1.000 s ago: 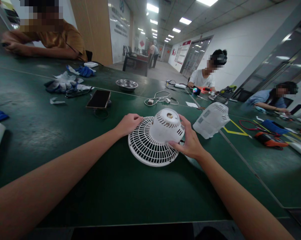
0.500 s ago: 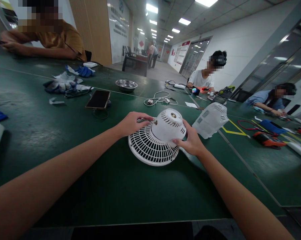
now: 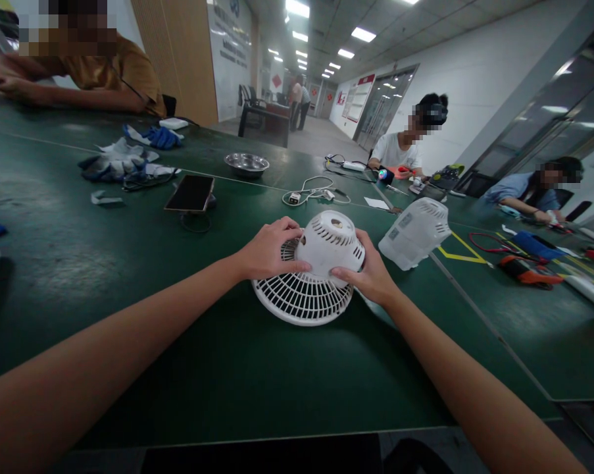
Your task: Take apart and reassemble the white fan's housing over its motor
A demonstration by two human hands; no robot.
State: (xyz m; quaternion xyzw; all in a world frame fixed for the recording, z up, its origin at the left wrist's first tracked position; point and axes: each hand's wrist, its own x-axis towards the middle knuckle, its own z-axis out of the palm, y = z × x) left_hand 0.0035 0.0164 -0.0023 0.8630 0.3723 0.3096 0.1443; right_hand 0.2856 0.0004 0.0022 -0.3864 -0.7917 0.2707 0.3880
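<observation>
A white fan motor cover [image 3: 326, 247], slotted around its sides and with a hole in its top, sits over the middle of a round white fan grille [image 3: 301, 299]. The grille lies flat on the green table. My left hand [image 3: 272, 250] holds the cover's left side, thumb on the near face and fingers farther back. From the right, my right hand [image 3: 370, 270] grips it, thumb in front and fingers behind. Whether the cover touches the grille cannot be made out. Beside my right hand stands a white translucent plastic housing [image 3: 415, 234] with slots.
A white cable [image 3: 314, 194] and a steel bowl [image 3: 246, 164] lie beyond the grille. To the left are a propped phone [image 3: 191, 193] and work gloves [image 3: 116, 164]. An orange multimeter [image 3: 528, 271] lies at right. Several people sit around the table.
My left hand has shifted right and closed on the cover, its thumb now on the near side. The cover has moved slightly and the brass-coloured part in its top hole shows less.
</observation>
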